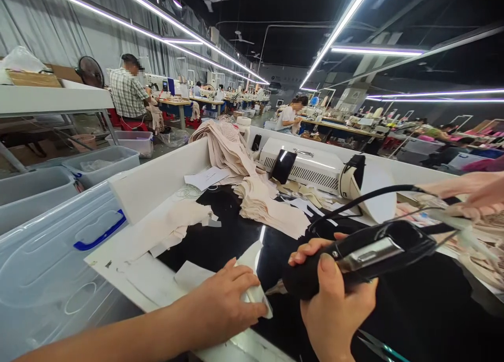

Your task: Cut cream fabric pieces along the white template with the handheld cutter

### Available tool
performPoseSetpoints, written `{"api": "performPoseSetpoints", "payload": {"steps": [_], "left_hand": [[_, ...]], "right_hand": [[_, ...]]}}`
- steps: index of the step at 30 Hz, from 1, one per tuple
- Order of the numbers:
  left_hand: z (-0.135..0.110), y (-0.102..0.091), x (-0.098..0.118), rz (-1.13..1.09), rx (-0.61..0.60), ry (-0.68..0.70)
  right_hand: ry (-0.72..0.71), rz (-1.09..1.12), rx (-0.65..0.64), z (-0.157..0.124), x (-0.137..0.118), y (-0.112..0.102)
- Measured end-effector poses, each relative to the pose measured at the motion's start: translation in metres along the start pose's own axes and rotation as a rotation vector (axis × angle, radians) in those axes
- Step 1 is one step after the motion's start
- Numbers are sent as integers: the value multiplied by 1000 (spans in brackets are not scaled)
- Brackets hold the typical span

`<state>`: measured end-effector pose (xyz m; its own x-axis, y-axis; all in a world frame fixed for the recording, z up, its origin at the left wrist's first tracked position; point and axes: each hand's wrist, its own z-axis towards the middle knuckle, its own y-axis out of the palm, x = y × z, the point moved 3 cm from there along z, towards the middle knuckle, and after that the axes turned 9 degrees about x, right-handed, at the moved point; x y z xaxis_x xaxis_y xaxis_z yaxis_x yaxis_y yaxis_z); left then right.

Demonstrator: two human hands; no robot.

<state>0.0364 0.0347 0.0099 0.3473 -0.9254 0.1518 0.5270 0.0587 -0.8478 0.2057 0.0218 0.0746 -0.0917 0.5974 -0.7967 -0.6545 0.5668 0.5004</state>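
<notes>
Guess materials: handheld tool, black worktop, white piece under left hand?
Handheld tool: glossy black shell, probably plastic, with a brushed metal plate. Worktop: black, mirror-glossy, reflects a ceiling light; glass or polished laminate, unclear. White piece: thin, matte; fabric or paper.

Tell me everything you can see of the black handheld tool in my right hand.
The black handheld tool is long and glossy, with a silvery plate, a matte grip and a pointed metal tip. A black cable loops from its rear. The right hand grips it, tip down at the white piece.
</notes>
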Motion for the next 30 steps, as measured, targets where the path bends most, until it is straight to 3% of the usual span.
{"api": "performPoseSetpoints", "payload": {"steps": [8,14,17,24,30], "left_hand": [[1,-1,2,-19,2,-27],[-18,17,21,125,199,12],[-23,14,27,182,254,53],[1,-6,16,101,79,178],[0,-3,0,-4,133,84]], "right_hand": [[-35,-54,-51,-1,7,5],[12,-67,-79,-6,-1,-3],[-4,-69,-93,-9,-5,-8],[-33,-72,-90,-11,-4,-9],[-38,-44,-111,-12,-1,-10]]}}
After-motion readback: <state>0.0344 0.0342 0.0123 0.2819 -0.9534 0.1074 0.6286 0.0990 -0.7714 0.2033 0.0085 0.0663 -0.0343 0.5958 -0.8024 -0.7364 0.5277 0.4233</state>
